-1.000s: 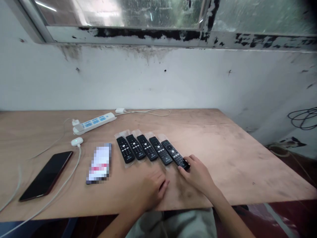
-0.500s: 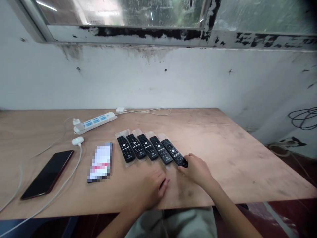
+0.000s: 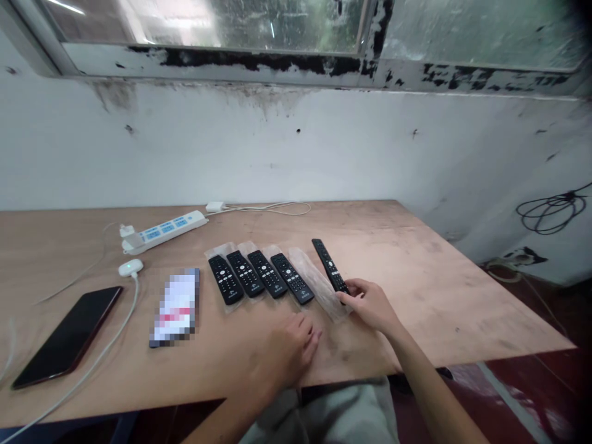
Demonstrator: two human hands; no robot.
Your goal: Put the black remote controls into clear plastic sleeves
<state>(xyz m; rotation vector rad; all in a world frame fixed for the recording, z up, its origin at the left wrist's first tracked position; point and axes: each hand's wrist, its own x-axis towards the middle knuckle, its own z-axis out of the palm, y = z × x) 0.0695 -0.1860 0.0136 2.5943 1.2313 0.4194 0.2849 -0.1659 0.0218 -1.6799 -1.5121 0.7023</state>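
Note:
My right hand (image 3: pixel 367 303) grips the lower end of a black remote control (image 3: pixel 330 266) between thumb and fingers, its far end raised and tilted off the table. Just left of it, a clear plastic sleeve (image 3: pixel 314 280) lies flat with no remote on it. Further left, several more black remotes (image 3: pixel 292 279) lie side by side in a slanted row, on or in similar plastic sleeves. Near the table's front edge, my left hand (image 3: pixel 296 346) rests with its fingers curled together, nothing visible in them, close below the row.
A wooden table (image 3: pixel 407 246) fills the view below a white wall. At left are a dark phone (image 3: pixel 69 336), a phone with a blurred screen (image 3: pixel 176 308), a white plug-like device (image 3: pixel 131 267) on a cable, and a power strip (image 3: pixel 166 231).
My right hand has lifted the rightmost remote off its plastic sleeve and tilted it up, baring the sleeve. My left hand stays nearly in place. The whole view has shifted slightly.

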